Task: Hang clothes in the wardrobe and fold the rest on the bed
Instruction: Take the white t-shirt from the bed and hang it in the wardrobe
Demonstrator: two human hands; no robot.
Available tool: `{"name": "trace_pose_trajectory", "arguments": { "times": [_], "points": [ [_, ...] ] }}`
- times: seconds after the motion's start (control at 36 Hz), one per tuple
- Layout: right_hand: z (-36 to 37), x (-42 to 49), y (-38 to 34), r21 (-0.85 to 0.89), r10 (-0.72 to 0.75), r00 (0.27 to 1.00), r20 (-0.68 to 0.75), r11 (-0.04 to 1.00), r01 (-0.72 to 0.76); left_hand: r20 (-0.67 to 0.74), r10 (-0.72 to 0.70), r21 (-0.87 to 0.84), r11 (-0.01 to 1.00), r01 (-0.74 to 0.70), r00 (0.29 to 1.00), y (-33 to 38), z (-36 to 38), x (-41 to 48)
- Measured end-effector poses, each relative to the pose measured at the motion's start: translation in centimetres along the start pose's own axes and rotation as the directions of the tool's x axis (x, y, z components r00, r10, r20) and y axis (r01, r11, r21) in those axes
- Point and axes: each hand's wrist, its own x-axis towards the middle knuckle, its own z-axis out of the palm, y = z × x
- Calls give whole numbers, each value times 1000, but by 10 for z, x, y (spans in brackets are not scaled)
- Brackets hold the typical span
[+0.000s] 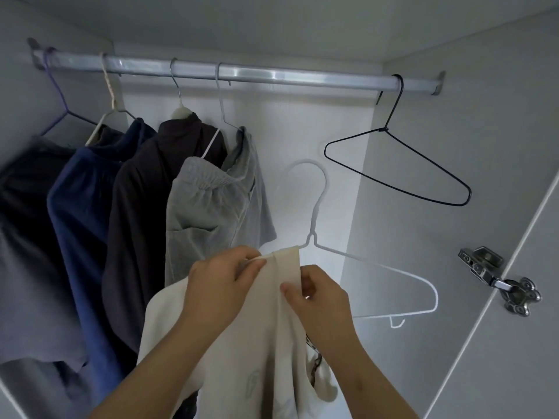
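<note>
Fingers (pixel 248 259) of left hand (pixel 217 285) and right hand (pixel 320 300) pinch cream garment (pixel 257 343) (over white hanger (pixel 316 213)).

My left hand (pixel 220 285) sits just below-left of the neck of the white wire hanger (pixel 316 213), fingers pinching the cream garment (pixel 266 328); my right hand (pixel 320 300), directly under that neck, pinches the same cloth.

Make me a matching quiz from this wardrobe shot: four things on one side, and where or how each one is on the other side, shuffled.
Things:
1. black hanger
2. white hanger
3. navy top
4. cream top

States:
A. pinched by the left hand and the right hand
B. hooked on the rail, empty
C. off the rail, cloth over one arm
D. hanging on the rail, left side

Pairs: 1-B, 2-C, 3-D, 4-A
</note>
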Motion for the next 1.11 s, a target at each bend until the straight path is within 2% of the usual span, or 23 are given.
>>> {"name": "trace_pose_trajectory", "arguments": {
  "times": [0.11, 0.19, 0.33, 0.44, 0.47, 0.53, 0.61, 0.72, 0.83, 0.94, 1.11],
  "points": [
    [6, 1, 0, 99, 33, 999, 2, 995, -33, -10, -62, 4, 998, 62, 998, 2, -5, 5],
    [12, 0, 4, 114, 70, 986, 151, 990, -88, -27, -111, -38, 993, 110, 993, 2, -9, 9],
    [21, -4, 19, -24, 144, 895, 423, 989, -148, -75, -108, -97, 990, 101, 991, 3, -22, 14],
    [18, -7, 28, -139, 289, 763, 578, 956, -257, -96, -106, -180, 980, 88, 990, 0, -38, 21],
    [17, -8, 32, -210, 316, 736, 599, 949, -237, -98, -105, -195, 977, 84, 990, -2, -43, 23],
    [14, -7, 42, -408, 357, 707, 611, 907, -105, -118, -103, -208, 975, 77, 988, -7, -52, 28],
    [6, -1, 55, -645, 399, 736, 547, 761, 67, -153, -101, -180, 981, 73, 983, -14, -65, 34],
    [-9, 17, 56, -731, 336, 826, 453, 671, 128, -126, -80, -104, 992, 67, 989, -29, -79, 36],
    [-26, 36, 51, -745, 244, 877, 414, 644, 172, -81, -71, -34, 997, 69, 994, -48, -93, 32],
    [-37, 48, 47, -733, 153, 895, 419, 639, 234, -38, -32, 22, 999, 32, 999, -63, -104, 25],
    [-45, 54, 43, -740, 152, 886, 439, 620, 260, -5, 0, 118, 993, 0, 1000, -75, -112, 14]
  ]
}}
